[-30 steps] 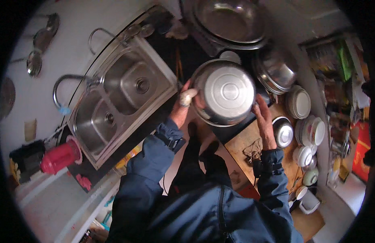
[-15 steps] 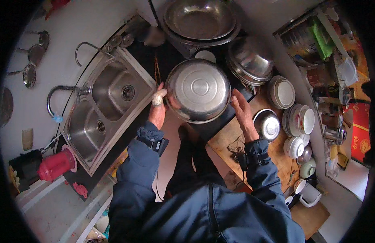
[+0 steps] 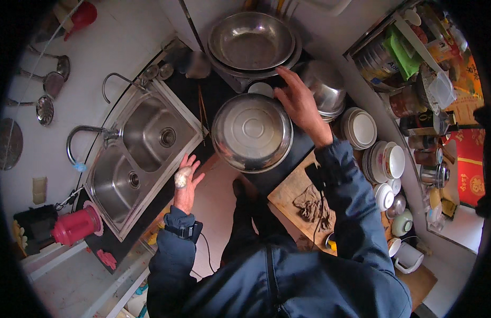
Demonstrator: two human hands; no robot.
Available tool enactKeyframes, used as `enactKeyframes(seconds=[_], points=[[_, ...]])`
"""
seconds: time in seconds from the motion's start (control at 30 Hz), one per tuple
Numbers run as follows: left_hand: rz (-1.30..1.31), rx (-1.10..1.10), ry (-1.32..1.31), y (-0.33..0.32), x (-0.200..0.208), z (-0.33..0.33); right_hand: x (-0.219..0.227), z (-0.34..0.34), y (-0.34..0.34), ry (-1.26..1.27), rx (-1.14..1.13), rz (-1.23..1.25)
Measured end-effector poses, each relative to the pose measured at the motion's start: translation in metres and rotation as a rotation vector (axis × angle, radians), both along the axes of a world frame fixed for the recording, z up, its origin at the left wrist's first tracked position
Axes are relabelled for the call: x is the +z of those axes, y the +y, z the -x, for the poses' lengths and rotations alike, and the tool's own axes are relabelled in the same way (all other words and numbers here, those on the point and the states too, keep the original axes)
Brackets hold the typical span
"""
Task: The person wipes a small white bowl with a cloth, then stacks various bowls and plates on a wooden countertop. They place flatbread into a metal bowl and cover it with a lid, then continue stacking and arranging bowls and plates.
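An upside-down round steel basin sits on the dark counter ahead of me. My left hand is off the basin, between it and the sink's near edge, with fingers spread and nothing in them; something pale covers its thumb area. Over the basin's far right edge reaches my right hand, its fingers stretched toward a wide steel basin standing open side up at the back. That hand looks empty; whether its fingertips touch anything I cannot tell. Right beside it, an overturned steel bowl tops a stack.
At left is a double steel sink with two curved taps. To the right, a wooden board carries a crumpled brown cloth. Stacked bowls line the right wall below a crowded shelf. A pink container stands by the sink.
My left hand has drawn back from the basin's side, toward me. My right hand has moved from the basin's right side to the far side. My right forearm now covers the small bowl's place.
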State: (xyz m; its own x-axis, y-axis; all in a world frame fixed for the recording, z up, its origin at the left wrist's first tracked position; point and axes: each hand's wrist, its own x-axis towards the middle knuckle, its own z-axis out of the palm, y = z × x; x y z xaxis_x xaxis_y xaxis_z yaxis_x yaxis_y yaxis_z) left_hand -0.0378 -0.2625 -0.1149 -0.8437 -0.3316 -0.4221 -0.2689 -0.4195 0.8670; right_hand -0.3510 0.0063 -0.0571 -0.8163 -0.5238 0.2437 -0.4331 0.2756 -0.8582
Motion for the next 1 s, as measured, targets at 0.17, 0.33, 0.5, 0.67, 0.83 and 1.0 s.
enactKeyframes(seconds=[0.17,0.33,0.5,0.67,0.83,1.0], points=[[-0.011,0.007,-0.026,-0.001,0.013,-0.022,-0.004,0.052,-0.038,0.302,-0.035,-0.478],[0.021,0.016,0.0,-0.001,0.016,-0.034,-0.007,0.07,-0.039,0.31,0.043,-0.482],[-0.035,0.032,0.058,0.002,0.022,-0.028,-0.002,0.071,-0.031,0.302,-0.121,-0.388],[0.018,-0.036,0.055,0.013,0.039,-0.001,0.02,0.043,-0.012,0.204,-0.016,-0.152],[-0.152,0.023,0.238,0.026,0.069,0.027,0.04,-0.017,0.01,0.389,0.161,-0.102],[-0.375,-0.015,0.385,0.037,0.08,0.033,0.047,-0.078,0.021,0.328,0.419,-0.034]])
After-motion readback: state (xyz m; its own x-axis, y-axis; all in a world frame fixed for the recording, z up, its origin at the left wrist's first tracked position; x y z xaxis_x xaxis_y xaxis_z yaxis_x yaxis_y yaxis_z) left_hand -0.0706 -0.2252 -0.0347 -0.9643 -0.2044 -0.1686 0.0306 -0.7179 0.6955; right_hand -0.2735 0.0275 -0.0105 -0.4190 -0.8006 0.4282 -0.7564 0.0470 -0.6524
